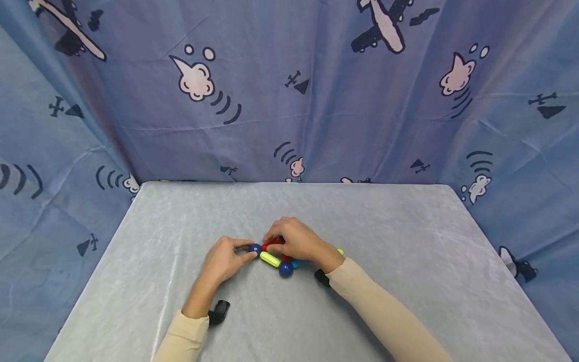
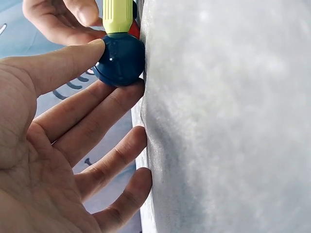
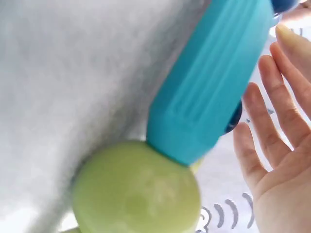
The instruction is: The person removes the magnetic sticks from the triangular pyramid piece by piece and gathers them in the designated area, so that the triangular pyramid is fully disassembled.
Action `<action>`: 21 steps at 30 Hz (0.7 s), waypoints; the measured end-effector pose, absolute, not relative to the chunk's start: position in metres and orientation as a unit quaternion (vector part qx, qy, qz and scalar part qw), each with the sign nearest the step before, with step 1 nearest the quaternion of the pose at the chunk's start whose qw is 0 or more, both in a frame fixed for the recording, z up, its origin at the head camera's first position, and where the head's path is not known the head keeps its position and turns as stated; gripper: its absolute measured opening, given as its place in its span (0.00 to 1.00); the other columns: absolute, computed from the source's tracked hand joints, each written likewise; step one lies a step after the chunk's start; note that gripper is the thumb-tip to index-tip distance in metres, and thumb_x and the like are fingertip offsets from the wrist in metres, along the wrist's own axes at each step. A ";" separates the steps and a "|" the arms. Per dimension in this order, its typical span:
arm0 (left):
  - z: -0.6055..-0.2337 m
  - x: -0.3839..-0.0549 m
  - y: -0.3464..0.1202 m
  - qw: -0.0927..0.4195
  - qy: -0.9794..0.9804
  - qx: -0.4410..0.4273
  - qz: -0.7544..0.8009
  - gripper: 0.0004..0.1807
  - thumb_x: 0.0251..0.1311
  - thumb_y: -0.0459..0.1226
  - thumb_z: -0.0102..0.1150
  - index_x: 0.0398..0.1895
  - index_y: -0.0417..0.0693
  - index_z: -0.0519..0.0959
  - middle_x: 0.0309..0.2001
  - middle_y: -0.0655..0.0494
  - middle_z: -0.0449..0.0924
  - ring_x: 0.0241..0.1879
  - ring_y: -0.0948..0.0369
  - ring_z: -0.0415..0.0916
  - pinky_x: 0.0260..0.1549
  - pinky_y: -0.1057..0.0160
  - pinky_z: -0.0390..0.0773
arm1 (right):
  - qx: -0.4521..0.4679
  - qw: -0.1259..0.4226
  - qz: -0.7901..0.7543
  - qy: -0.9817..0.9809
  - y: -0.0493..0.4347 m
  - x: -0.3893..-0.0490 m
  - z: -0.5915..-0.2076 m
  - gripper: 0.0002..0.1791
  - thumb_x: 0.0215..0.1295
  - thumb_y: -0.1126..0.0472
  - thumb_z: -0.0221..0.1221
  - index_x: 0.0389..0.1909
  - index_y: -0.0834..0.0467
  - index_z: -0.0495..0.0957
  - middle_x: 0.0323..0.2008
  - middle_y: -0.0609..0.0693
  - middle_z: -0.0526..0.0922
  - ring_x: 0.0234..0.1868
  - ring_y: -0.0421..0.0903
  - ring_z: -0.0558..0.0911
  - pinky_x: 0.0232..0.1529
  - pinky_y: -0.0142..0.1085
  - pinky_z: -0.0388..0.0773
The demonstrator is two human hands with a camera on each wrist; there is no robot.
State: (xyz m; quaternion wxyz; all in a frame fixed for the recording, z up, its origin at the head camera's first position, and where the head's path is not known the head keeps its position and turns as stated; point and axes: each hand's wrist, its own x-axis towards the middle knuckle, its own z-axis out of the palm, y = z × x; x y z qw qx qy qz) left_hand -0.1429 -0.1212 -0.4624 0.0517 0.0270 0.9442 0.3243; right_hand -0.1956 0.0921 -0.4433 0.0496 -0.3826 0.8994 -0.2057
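Near the table's middle, my left hand (image 1: 223, 259) pinches a dark blue ball (image 1: 255, 249) between thumb and fingers. In the left wrist view the same ball (image 2: 121, 60) touches a yellow-green ribbed rod (image 2: 117, 15). My right hand (image 1: 296, 238) reaches over the joined pieces and pinches a red rod (image 1: 273, 244) beside that ball. A second dark blue ball (image 1: 286, 269) sits at the yellow-green rod's other end, and a light blue rod (image 1: 299, 263) runs from it under my right wrist. In the right wrist view that light blue rod (image 3: 204, 92) meets a yellow-green ball (image 3: 138, 189).
A grey-white cloth covers the table (image 1: 384, 216). Blue curtains (image 1: 271, 115) printed with planes stand behind and at both sides. Black wrist cameras are strapped to both wrists, the left one (image 1: 219, 312) close above the cloth.
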 end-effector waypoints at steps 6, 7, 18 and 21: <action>-0.463 -0.143 -0.123 0.051 0.944 0.028 0.325 0.17 0.56 0.48 0.71 0.49 0.61 0.87 0.45 0.57 0.86 0.46 0.55 0.78 0.39 0.56 0.74 | -0.379 0.031 -0.193 0.904 0.088 -0.183 -0.444 0.12 0.62 0.48 0.68 0.42 0.47 0.89 0.37 0.39 0.88 0.40 0.38 0.82 0.51 0.40 0.76; -0.463 -0.142 -0.123 0.052 0.944 0.026 0.326 0.17 0.56 0.48 0.72 0.49 0.61 0.87 0.45 0.58 0.86 0.47 0.55 0.78 0.39 0.56 0.74 | -0.371 0.030 -0.191 0.908 0.087 -0.180 -0.444 0.12 0.61 0.47 0.68 0.42 0.46 0.89 0.37 0.38 0.88 0.39 0.37 0.82 0.51 0.40 0.76; -0.464 -0.145 -0.124 0.043 0.943 0.025 0.330 0.17 0.54 0.49 0.72 0.48 0.62 0.88 0.45 0.59 0.87 0.45 0.56 0.80 0.34 0.60 0.73 | -0.345 0.008 -0.150 0.926 0.082 -0.175 -0.450 0.10 0.60 0.43 0.68 0.35 0.43 0.90 0.30 0.34 0.87 0.35 0.33 0.82 0.55 0.41 0.71; -0.464 -0.146 -0.124 0.036 0.943 0.031 0.329 0.16 0.54 0.49 0.73 0.47 0.61 0.88 0.45 0.59 0.87 0.46 0.56 0.80 0.36 0.60 0.74 | -0.345 0.006 -0.136 0.929 0.081 -0.176 -0.450 0.10 0.60 0.43 0.68 0.33 0.43 0.90 0.29 0.34 0.87 0.33 0.33 0.81 0.55 0.41 0.71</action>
